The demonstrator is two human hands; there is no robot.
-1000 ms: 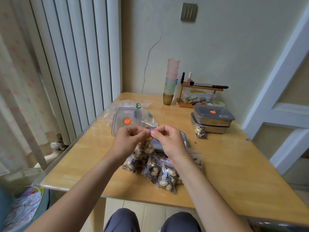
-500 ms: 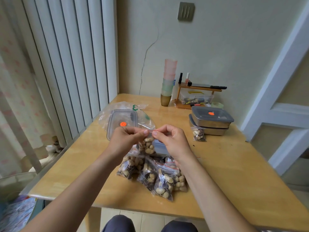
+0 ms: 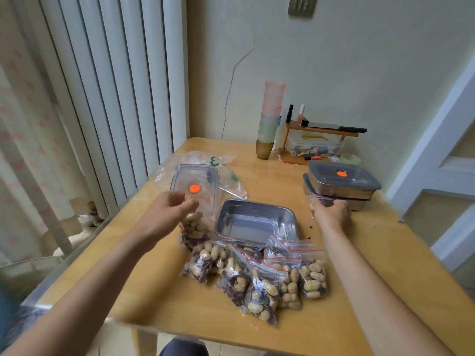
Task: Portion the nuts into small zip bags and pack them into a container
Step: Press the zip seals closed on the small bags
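An open steel container [image 3: 257, 204] stands mid-table with nothing visible inside. In front of it lie several small zip bags of nuts [image 3: 259, 281] in a loose pile. My left hand [image 3: 167, 214] hovers left of the container, fingertips pinched at the top of one upright bag of nuts [image 3: 194, 231]. My right hand [image 3: 331, 214] reaches to the right and is closed on another small bag [image 3: 312, 204] that sits against the stacked steel containers; most of that bag is hidden by the fingers.
A clear lid with an orange sticker [image 3: 203, 176] lies on a large plastic bag [image 3: 231, 181] behind my left hand. Two lidded steel containers [image 3: 341, 186] are stacked at the right. Stacked cups [image 3: 272, 116] and a wooden rack [image 3: 318, 132] stand by the wall.
Both hands were pinching one bag's top in front of me. They have parted: the left moved left with that bag, the right reached out to the bag by the stacked containers.
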